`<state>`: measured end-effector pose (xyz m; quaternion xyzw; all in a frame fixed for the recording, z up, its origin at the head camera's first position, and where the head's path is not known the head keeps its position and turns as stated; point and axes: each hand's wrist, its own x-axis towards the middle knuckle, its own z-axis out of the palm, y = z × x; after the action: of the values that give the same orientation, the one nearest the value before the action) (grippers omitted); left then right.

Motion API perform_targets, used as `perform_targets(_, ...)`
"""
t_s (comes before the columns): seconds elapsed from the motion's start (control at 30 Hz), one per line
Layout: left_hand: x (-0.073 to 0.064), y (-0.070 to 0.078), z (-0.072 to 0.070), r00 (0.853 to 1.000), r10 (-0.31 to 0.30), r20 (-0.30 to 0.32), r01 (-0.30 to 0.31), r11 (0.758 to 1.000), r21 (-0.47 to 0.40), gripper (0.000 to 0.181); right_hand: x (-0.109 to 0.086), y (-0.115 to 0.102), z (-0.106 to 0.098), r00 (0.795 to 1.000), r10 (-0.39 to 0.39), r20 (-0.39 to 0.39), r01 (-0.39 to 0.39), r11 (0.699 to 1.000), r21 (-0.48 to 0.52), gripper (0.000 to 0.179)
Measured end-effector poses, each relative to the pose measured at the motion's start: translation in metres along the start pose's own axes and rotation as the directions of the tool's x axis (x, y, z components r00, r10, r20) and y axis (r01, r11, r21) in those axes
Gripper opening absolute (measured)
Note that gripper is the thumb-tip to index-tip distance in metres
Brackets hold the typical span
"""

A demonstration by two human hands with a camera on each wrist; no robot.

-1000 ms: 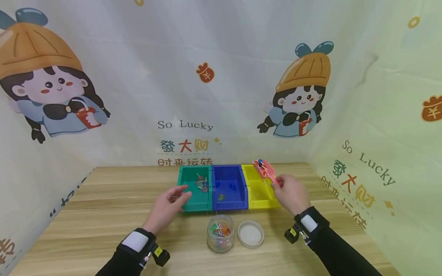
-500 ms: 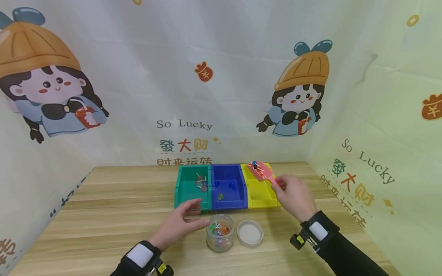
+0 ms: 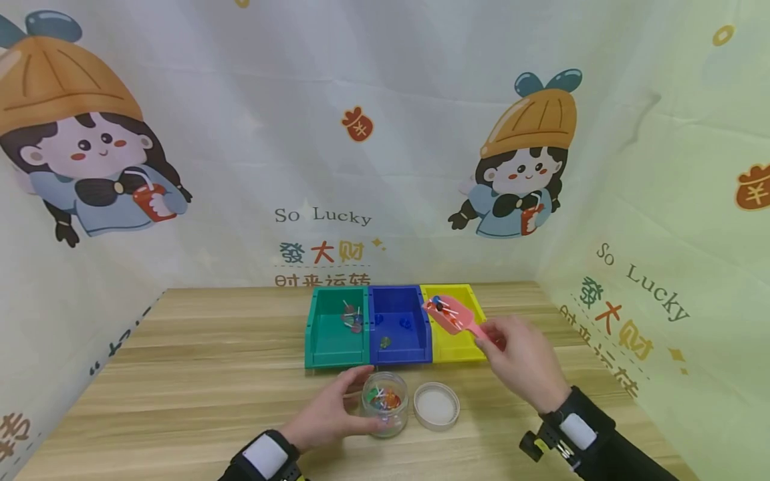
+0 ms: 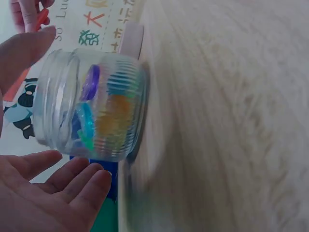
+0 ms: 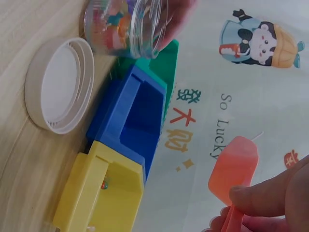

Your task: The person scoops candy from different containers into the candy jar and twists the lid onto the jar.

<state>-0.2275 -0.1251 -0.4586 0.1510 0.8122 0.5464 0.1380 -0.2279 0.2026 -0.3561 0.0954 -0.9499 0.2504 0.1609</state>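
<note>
My left hand [image 3: 333, 411] is spread around a clear ribbed jar [image 4: 101, 104], thumb on the near side and fingers on the far side, fingers almost straight. The jar stands lidless on the table with colourful lollipops inside. My right hand [image 3: 523, 357] pinches the handle of a pink scoop [image 5: 235, 166] between thumb and fingers. Several small lollipops [image 3: 441, 305], some blue and red with white sticks, lie in the scoop. It hangs above the yellow bin [image 3: 454, 352], its tip close to the blue bin [image 3: 415, 357].
A green bin [image 3: 337, 357] holding a few lollipops [image 3: 351, 321] adjoins the blue bin, which has a greenish one [image 3: 385, 343] near its front. A whitish lid [image 3: 436, 406] lies right of the jar. A printed curtain [image 3: 409, 174] hangs behind the wooden table [image 3: 198, 374].
My left hand has come from the green bin's front edge toward me and right, to the jar. My right hand has brought the loaded scoop slightly left and nearer.
</note>
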Motion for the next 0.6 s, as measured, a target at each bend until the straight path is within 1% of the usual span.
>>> perform_targets(0.17,0.003,-0.004,0.006,1.0,0.018,-0.019,-0.018,0.999,0.043,0.096,-0.012,-0.007,-0.004,1.0,-0.027,0.012,0.027,1.0,0.007,0.021)
perform_targets(0.33,0.003,-0.004,0.007,0.999,0.033,-0.034,-0.031,0.998,0.063,0.089,-0.021,-0.011,-0.007,0.998,-0.047,0.043,0.048,0.999,-0.005,0.019)
perform_targets(0.4,0.002,-0.003,0.007,0.999,0.034,-0.033,-0.031,0.997,0.069,0.088,-0.024,-0.011,-0.007,0.997,-0.057,0.053,0.058,0.998,-0.009,0.018)
perform_targets(0.6,0.003,-0.001,0.006,1.0,0.008,-0.019,-0.006,0.998,0.065,0.086,-0.031,-0.013,-0.003,0.992,-0.107,0.071,0.109,0.994,-0.02,0.014)
